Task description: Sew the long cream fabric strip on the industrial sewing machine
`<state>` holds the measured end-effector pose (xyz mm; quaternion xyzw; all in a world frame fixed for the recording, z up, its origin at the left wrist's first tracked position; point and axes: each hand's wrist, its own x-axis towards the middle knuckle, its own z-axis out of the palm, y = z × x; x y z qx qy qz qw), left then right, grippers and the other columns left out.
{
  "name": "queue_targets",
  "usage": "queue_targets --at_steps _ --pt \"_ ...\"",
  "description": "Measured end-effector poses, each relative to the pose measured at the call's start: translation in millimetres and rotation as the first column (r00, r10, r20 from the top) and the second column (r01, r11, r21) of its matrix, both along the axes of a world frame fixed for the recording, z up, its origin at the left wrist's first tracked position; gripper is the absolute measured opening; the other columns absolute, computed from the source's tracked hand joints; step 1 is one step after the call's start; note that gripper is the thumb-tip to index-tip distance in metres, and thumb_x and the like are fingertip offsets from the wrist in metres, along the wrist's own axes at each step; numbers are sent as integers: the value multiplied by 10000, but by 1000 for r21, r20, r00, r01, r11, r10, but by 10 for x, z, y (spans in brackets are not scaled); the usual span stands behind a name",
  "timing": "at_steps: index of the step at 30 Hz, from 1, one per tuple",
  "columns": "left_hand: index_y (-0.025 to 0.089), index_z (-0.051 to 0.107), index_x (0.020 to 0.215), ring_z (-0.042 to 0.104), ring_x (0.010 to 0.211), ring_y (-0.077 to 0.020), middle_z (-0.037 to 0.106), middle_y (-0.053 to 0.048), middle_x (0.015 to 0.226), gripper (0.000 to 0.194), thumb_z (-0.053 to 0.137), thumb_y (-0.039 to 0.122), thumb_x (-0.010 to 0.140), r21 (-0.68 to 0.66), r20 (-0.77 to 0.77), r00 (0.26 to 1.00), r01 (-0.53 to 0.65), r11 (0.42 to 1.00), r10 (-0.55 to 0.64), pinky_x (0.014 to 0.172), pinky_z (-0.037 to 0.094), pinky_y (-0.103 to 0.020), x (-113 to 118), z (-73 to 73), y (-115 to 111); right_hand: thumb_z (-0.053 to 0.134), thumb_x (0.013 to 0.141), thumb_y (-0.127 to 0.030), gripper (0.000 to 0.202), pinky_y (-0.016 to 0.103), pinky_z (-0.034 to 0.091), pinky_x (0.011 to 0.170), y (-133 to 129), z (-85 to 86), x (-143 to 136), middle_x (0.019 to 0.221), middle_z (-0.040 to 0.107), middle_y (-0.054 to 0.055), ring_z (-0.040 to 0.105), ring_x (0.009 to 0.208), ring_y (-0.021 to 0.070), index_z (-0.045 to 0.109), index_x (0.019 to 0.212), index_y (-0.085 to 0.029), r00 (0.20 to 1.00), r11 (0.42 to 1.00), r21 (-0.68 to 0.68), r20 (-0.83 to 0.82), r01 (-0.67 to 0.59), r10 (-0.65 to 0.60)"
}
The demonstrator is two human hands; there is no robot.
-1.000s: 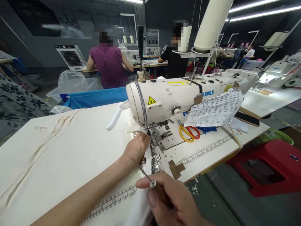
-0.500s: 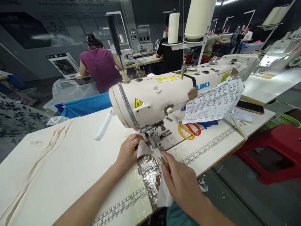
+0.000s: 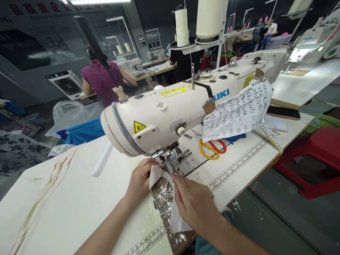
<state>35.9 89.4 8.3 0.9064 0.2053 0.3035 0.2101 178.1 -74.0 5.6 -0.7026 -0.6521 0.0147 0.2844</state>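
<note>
A strip of white fabric (image 3: 156, 173) curves under the needle area of the sewing machine (image 3: 138, 120). My left hand (image 3: 139, 180) is closed on its left edge, with the fingertips partly hidden close by the presser foot (image 3: 170, 168). My right hand (image 3: 195, 202) is closed in a pinch just in front of the foot, around a slim metal tool (image 3: 168, 172) mostly covered by the fingers. Fabric hangs below this hand toward the table's front edge. Shiny clear tape (image 3: 164, 198) covers the tabletop between my hands.
Yellow-and-red-handled scissors (image 3: 209, 148) lie right of the needle. Handwritten paper (image 3: 239, 109) hangs on the machine. A phone (image 3: 283, 112), a tape measure (image 3: 272, 140) and a red stool (image 3: 313, 163) are at the right. Thread cones (image 3: 208, 21) stand above; a person (image 3: 102, 79) sits beyond.
My right hand has moved forward and left toward the presser foot, and the tool's brass-coloured handle is now hidden. My left hand stays by the needle. The camera view has shifted.
</note>
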Motion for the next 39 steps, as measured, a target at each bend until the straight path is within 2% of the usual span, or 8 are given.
queue_targets --at_steps 5,15,22,27,32,36,39 --pt "202 705 893 657 905 -190 698 -64 955 208 540 316 947 -7 -14 1000 -18 1000 18 762 543 -280 4 -8 -2 552 897 -56 352 298 493 586 16 -6 1 937 733 90 708 756 241 589 1238 -129 1000 1000 -12 8 8 -7" --pt "206 686 905 647 878 -172 692 -41 933 191 534 302 968 43 31 1000 5 999 -6 744 525 -257 18 -51 12 546 916 -61 345 317 514 559 35 -55 2 943 733 67 709 739 228 580 1253 -128 999 999 45 32 -2 0" --pt "196 648 943 627 873 -179 674 -52 955 157 533 303 948 40 -20 1000 -20 999 21 737 511 -278 20 -52 13 560 927 -56 335 329 495 548 55 -93 -13 938 728 67 709 733 229 578 1254 -127 996 997 70 81 19 -25" --pt "191 612 891 611 813 -188 665 -57 907 153 511 300 927 14 -70 993 -95 995 96 691 497 -296 39 -52 10 609 901 -52 358 327 470 498 47 -109 -13 881 713 59 688 652 224 577 1252 -113 992 996 84 121 8 -18" --pt "190 597 824 614 811 -169 661 -36 881 189 513 292 959 -21 -7 998 -68 997 67 693 496 -277 39 -56 2 596 885 -36 347 330 488 519 48 -106 -13 884 723 56 696 665 229 584 1220 -126 997 995 97 80 15 -23" --pt "187 588 825 617 822 -159 650 -28 876 172 536 260 972 25 26 998 -53 998 53 697 499 -263 28 -64 -6 594 883 -35 329 324 499 522 47 -70 -14 890 732 59 706 680 227 595 1199 -127 997 998 60 66 25 -29" --pt "185 587 874 613 834 -158 642 -34 900 108 547 211 972 125 38 999 -27 992 23 700 501 -260 25 -77 -2 596 896 -48 345 297 485 509 56 -60 -13 895 734 58 705 685 213 580 1231 -131 997 999 45 68 26 -29"
